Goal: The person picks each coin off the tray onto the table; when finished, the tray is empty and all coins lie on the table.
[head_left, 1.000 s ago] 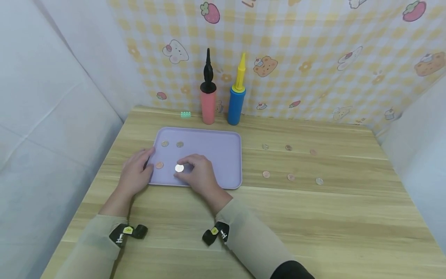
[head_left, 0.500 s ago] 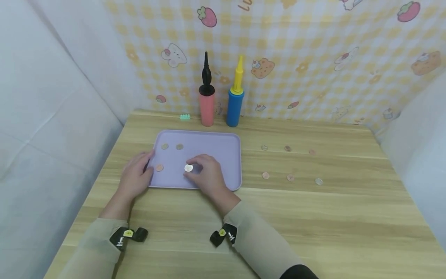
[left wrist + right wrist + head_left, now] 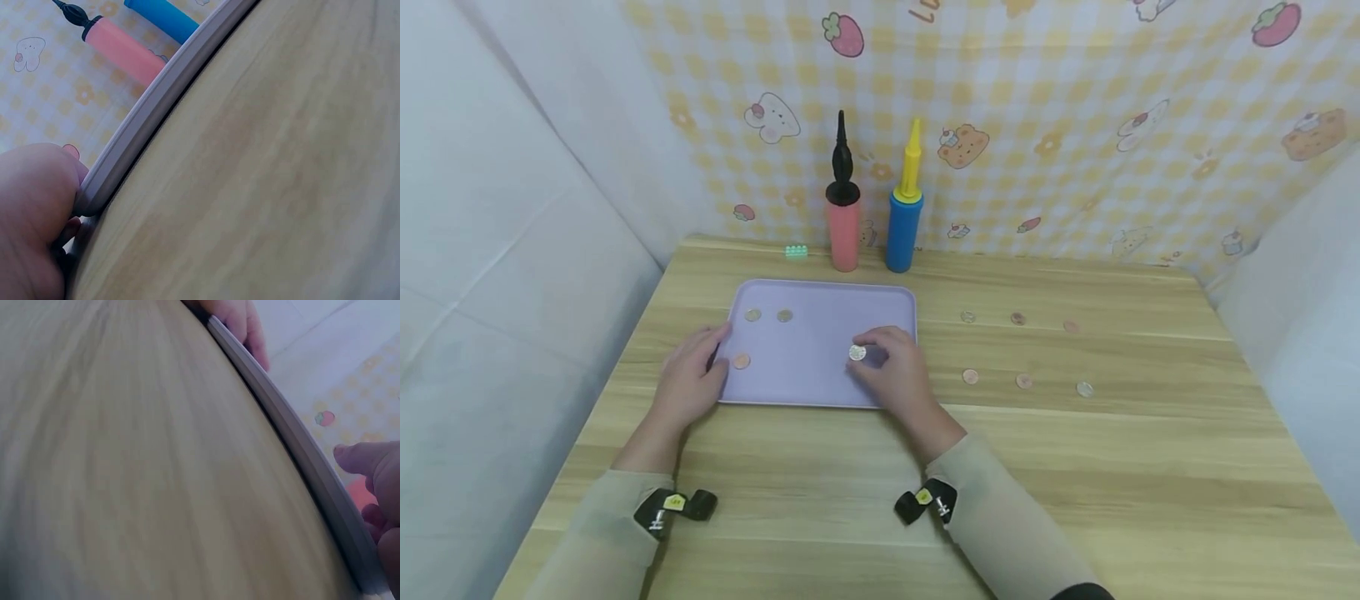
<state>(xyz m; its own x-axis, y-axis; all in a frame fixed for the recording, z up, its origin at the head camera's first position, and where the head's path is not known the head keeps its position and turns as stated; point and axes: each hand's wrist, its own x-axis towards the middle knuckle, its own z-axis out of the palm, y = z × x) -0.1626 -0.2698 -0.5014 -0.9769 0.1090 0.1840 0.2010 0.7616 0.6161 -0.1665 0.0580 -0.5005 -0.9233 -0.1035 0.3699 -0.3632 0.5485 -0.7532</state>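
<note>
Right hand (image 3: 901, 379) pinching silvery coin (image 3: 857, 352), left hand (image 3: 688, 379) holding lilac tray (image 3: 801, 358)

This looks like a small curtained-off recording corner, with a bench (image 3: 1150, 483) as its work surface. White sheeting (image 3: 512, 333) covers the left side of the frame, creases showing, and another pale sheet (image 3: 1307, 275) closes off the right edge. Across the top hangs a yellow-checked cloth (image 3: 1060, 50) printed with cartoon strawberries and cakes, a homely backdrop. Near the lower edge, dark devices (image 3: 658, 510) are strapped over both sleeves. A tray (image 3: 820, 383) lies left of centre, and coins (image 3: 971, 377) sit in spaced rows at centre right.
</note>
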